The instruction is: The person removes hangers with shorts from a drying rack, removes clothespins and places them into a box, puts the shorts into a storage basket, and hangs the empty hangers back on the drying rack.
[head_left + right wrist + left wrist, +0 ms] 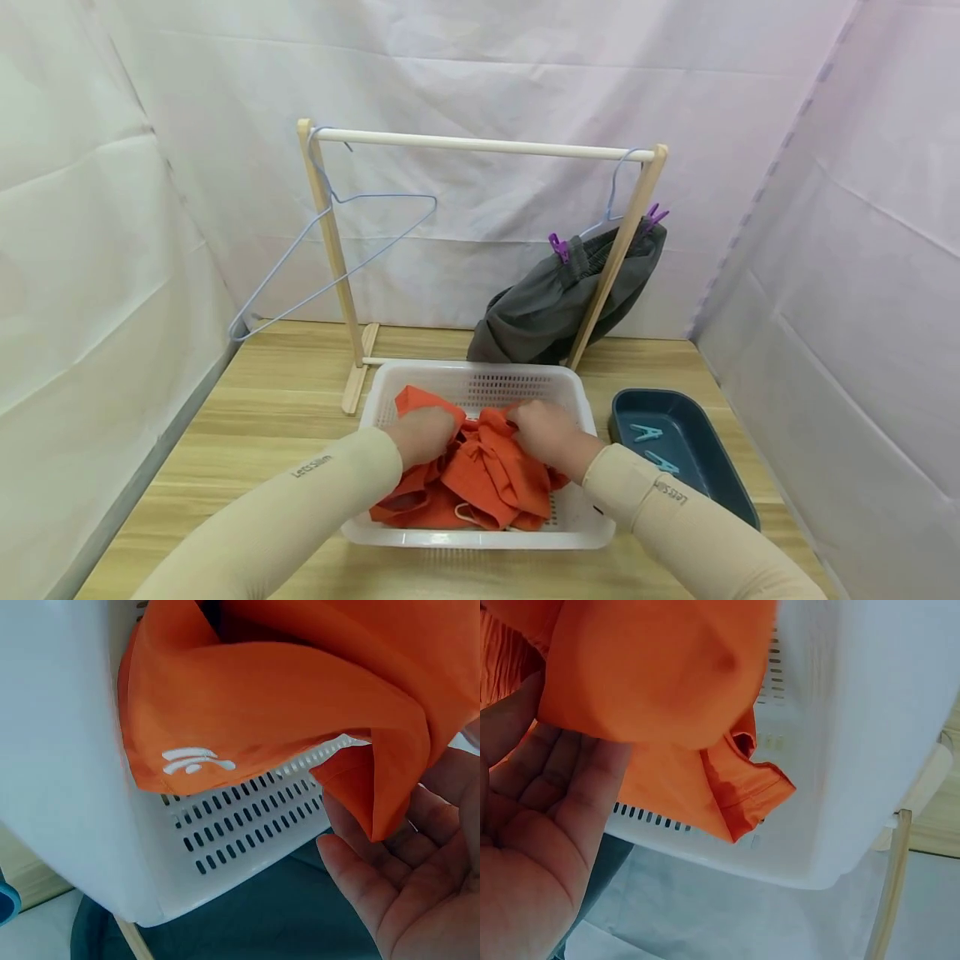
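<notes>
Orange cloth [487, 475] inside open basket rim [480, 540]

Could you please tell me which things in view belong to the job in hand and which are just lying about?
Job in hand, it seems:
orange garment, gripped by left hand and right hand
basket, around the garment

Apparently aside, not being handled:
rack
bare hanger on it
grey garment, with purple pegs
tray with blue pegs
</notes>
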### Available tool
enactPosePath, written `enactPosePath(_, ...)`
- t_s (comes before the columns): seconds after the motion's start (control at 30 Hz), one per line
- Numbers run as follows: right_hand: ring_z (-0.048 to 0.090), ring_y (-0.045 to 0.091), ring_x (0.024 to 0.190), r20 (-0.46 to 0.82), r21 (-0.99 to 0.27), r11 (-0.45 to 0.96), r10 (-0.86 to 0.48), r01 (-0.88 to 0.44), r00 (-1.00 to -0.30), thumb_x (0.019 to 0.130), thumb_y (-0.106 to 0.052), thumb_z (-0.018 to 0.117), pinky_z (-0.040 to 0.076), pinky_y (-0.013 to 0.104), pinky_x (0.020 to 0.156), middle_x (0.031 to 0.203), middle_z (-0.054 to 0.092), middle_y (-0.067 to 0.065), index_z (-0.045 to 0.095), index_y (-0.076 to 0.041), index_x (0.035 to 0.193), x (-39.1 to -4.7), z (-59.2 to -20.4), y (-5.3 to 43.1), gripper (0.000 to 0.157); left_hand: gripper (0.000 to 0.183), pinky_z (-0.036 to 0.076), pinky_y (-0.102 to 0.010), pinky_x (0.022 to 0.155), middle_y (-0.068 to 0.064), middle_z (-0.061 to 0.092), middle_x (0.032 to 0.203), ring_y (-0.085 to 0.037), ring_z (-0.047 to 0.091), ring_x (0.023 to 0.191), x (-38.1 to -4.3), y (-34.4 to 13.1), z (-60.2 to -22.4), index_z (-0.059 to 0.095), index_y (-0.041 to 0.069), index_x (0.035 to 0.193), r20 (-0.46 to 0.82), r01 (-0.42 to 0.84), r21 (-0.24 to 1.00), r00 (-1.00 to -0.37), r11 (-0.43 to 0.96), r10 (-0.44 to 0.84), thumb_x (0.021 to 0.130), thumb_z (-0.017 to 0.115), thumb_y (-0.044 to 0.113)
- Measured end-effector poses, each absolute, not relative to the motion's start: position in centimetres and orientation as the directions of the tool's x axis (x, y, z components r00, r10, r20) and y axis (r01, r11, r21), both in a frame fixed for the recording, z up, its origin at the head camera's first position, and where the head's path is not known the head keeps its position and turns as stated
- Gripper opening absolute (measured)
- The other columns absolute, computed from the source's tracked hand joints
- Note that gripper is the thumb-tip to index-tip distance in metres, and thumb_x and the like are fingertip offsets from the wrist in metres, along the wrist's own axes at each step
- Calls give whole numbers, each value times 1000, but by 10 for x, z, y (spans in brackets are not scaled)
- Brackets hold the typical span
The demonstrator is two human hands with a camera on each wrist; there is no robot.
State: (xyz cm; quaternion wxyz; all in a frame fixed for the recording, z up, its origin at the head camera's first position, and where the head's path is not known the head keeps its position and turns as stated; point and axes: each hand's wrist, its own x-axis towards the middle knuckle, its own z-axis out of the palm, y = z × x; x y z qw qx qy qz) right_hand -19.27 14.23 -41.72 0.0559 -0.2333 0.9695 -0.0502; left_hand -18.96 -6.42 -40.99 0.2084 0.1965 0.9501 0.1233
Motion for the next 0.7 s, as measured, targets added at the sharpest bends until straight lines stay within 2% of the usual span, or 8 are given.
enactPosePath(0.1, 59, 16, 74, -69, -140, 890, -446, -434, -892, 86, -14, 69, 54, 33, 74, 87, 68, 2, 72, -12, 96, -193, -414, 144, 10, 18, 45, -29, 66, 0, 54, 70, -17, 51, 66, -190, -66, -408, 62, 13, 78, -349, 302, 335, -840, 893, 415, 94, 55, 10)
enactPosePath(0.2, 63, 18, 80, -58, -136, 895, -434, -424, -899, 86, -18, 71, 55, 37, 81, 92, 70, 3, 71, -12, 103, -193, -411, 145, 18, 17, 47, -30, 67, 0, 55, 70, -17, 52, 67, -191, -67, -408, 62, 14, 78, -337, 330, 293, -843, 897, 420, 94, 57, 10)
enactPosePath(0.43, 65, 20, 80, -11, -145, 896, -427, -421, -904, 85, -20, 74, 56, 39, 78, 88, 70, 5, 69, -11, 101, -190, -407, 148, 20, 18, 52, -31, 69, 1, 57, 69, -15, 55, 66, -193, -67, -409, 61, 15, 73, -270, 410, 217, -847, 886, 458, 90, 63, 7)
enactPosePath(0.6, 65, 21, 85, -1, -163, 902, -405, -399, -914, 85, -22, 74, 55, 39, 83, 92, 70, 5, 69, -11, 108, -191, -404, 149, 26, 19, 52, -31, 69, 0, 56, 68, -16, 55, 66, -194, -69, -407, 58, 15, 71, -221, 440, 196, -851, 876, 477, 87, 67, 8)
enactPosePath(0.7, 65, 21, 89, -8, -179, 909, -383, -376, -924, 86, -23, 73, 54, 39, 86, 99, 71, 5, 69, -11, 112, -192, -402, 150, 29, 21, 51, -31, 65, 0, 55, 65, -17, 54, 63, -195, -71, -402, 55, 15, 70, -194, 452, 192, -852, 871, 485, 86, 66, 7)
